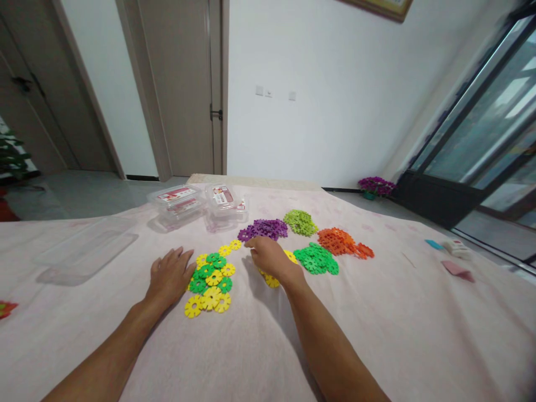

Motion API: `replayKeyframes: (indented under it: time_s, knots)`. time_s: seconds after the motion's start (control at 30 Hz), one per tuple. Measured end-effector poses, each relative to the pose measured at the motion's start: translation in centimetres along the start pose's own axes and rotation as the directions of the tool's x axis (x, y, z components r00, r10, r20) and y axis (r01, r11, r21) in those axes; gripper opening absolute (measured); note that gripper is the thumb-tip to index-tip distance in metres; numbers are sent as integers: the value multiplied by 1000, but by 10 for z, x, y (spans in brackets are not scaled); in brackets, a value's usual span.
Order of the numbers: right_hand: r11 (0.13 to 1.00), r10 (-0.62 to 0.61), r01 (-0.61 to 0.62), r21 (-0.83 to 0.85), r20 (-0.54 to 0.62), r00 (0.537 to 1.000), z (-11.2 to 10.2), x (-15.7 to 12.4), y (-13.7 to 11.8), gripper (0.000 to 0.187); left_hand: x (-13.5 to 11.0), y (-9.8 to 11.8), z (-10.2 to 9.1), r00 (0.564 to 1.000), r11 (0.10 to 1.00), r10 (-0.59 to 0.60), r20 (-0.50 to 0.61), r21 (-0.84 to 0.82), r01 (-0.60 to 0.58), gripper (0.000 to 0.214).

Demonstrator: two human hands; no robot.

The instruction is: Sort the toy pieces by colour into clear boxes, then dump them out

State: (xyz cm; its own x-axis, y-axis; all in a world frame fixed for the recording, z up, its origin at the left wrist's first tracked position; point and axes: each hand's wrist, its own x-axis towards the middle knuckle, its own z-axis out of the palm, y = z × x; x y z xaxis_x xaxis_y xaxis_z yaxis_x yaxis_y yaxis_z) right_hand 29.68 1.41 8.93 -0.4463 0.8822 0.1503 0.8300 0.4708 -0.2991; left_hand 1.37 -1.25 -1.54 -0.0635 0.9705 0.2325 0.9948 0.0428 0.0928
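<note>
My left hand (170, 274) lies open and flat on the cloth, fingertips at the left edge of a mixed group of flat, notched plastic discs. In that group are yellow discs (211, 298) and green discs (205, 272). My right hand (271, 258) is over the cloth with its index finger stretched out to the left, close to a single yellow disc (235, 244) and the purple disc pile (268, 229). Its other fingers are mostly hidden, and nothing shows in its grasp. More yellow discs (271, 280) are partly covered beneath this hand.
A green disc pile (317, 259), a lime pile (300, 222) and an orange pile (337, 241) lie to the right. Clear plastic boxes (178, 204) with labels stand at the back left, near an unlabelled clear tray (90, 248). A pink cloth (458, 271) lies far right.
</note>
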Motion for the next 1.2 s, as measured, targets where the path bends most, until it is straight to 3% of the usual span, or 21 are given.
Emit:
replayKeyframes:
  time_s: [0.13,0.37,0.67,0.9,1.2]
  knots:
    - [984,-161,156,89,43,986,32,2,-25,42,0,0,-1,1000,1000,-3,-1,4,3,49]
    - [956,-276,279,85,-54,960,63,3,-39,47,1,1,-1,1000,1000,-2,-11,3,2,49]
    - [972,-230,231,-45,11,973,76,9,-42,28,1,0,1,1000,1000,-2,-12,1,3,49]
    - [956,-263,256,-141,-30,964,83,9,-42,20,0,2,-2,1000,1000,-4,-22,3,4,47]
    - [994,-104,99,-55,-90,991,76,7,-35,35,-1,2,-2,1000,1000,-9,-14,0,9,47]
